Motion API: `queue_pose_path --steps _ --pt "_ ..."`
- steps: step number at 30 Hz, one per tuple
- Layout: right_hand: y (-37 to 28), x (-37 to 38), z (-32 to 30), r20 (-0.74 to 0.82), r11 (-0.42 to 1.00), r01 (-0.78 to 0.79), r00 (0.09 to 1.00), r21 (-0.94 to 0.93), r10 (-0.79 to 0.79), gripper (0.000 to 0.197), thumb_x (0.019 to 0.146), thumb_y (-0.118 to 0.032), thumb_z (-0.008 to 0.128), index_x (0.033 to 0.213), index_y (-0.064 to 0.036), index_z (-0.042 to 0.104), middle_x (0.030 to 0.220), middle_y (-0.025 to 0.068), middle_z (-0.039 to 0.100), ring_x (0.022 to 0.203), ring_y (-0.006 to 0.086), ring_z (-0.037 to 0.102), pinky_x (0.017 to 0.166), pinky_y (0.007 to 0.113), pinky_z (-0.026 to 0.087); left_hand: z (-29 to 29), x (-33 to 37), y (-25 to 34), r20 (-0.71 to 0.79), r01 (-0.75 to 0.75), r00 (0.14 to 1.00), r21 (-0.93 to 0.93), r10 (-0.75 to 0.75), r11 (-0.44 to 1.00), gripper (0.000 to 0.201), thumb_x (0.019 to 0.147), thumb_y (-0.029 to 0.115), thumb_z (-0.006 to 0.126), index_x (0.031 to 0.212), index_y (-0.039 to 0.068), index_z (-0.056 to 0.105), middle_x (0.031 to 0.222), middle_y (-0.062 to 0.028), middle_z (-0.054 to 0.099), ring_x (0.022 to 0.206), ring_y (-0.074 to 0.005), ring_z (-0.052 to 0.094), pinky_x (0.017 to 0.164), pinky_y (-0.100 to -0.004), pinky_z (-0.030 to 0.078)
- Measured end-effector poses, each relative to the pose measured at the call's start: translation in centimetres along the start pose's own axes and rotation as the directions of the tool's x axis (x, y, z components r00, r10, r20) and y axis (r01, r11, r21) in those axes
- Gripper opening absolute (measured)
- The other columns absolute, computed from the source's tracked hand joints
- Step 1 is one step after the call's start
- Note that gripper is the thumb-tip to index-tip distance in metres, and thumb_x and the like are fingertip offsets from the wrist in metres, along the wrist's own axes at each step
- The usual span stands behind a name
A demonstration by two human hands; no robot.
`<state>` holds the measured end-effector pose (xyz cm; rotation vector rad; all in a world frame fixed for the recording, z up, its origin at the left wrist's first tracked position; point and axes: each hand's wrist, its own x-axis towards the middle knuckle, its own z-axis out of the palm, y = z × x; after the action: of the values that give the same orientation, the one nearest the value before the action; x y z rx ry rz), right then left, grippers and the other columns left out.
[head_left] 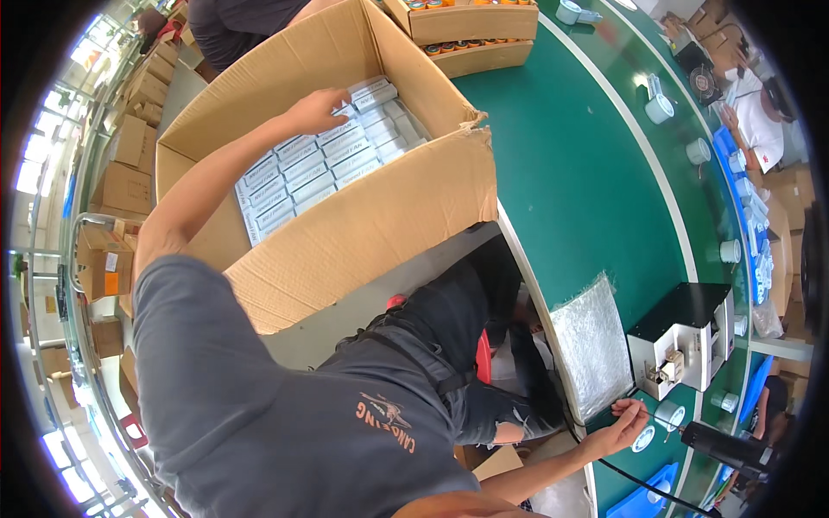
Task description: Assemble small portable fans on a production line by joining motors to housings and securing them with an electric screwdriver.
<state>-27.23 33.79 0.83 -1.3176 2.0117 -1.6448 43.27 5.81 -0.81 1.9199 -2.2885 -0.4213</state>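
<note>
My left hand [318, 111] reaches over the wall of a large cardboard carton [371, 220] at the upper left. Its fingers are apart, over rows of small white-and-blue boxes [302, 168] packed inside; nothing shows lifted in it. At the lower right my right hand [623, 426] is above the green work table, thumb and fingers pinched together. Whatever they pinch is too small to make out. Close to these fingertips is the thin bit of a black electric screwdriver [725, 451]. A light-blue round plastic part [669, 415] and another [642, 439] lie beside the hand.
A black-and-white machine [682, 337] and a silvery padded sheet [594, 350] rest on the green table [596, 181]. Cardboard trays [475, 34] of small round items stand at the far edge. A co-worker [760, 121] sits across, near blue trays [749, 216].
</note>
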Motion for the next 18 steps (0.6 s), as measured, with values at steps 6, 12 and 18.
queue_pose_path --steps 6,12,18 --pt "0.0 -0.1 0.0 -0.025 0.996 -0.022 0.999 -0.091 0.02 0.021 0.109 -0.016 0.05 0.103 0.0017 0.058 0.084 0.0058 0.056 0.075 0.0121 0.049 0.068 0.026 0.042 7.1 8.3 -0.5 -0.019 0.071 0.997 0.312 -0.069 0.947 0.065 0.084 0.033 0.077 0.135 -0.001 0.054 0.122 -0.0252 0.062 0.116 -0.0406 0.063 0.094 -0.0494 0.055" --pt "-0.1 0.1 0.6 -0.013 0.979 -0.002 1.0 -0.204 -0.001 0.025 0.11 -0.021 0.052 0.1 0.001 0.059 0.084 0.0045 0.055 0.074 0.0121 0.048 0.067 0.026 0.041 8.6 11.0 -1.6 -0.098 0.234 0.972 0.428 -0.213 0.873 0.075 0.073 0.033 0.081 0.132 -0.003 0.051 0.119 -0.0269 0.058 0.116 -0.0462 0.06 0.092 -0.0529 0.055" --pt "-0.1 -0.2 0.0 -0.047 0.977 -0.015 0.999 -0.211 0.005 0.024 0.109 -0.021 0.054 0.101 0.0006 0.06 0.083 0.0034 0.055 0.073 0.0121 0.048 0.066 0.026 0.04 8.1 11.3 1.1 -0.049 0.248 0.968 0.343 -0.247 0.906 0.072 0.071 0.033 0.079 0.129 -0.002 0.057 0.112 -0.0245 0.069 0.105 -0.0391 0.07 0.088 -0.0505 0.058"
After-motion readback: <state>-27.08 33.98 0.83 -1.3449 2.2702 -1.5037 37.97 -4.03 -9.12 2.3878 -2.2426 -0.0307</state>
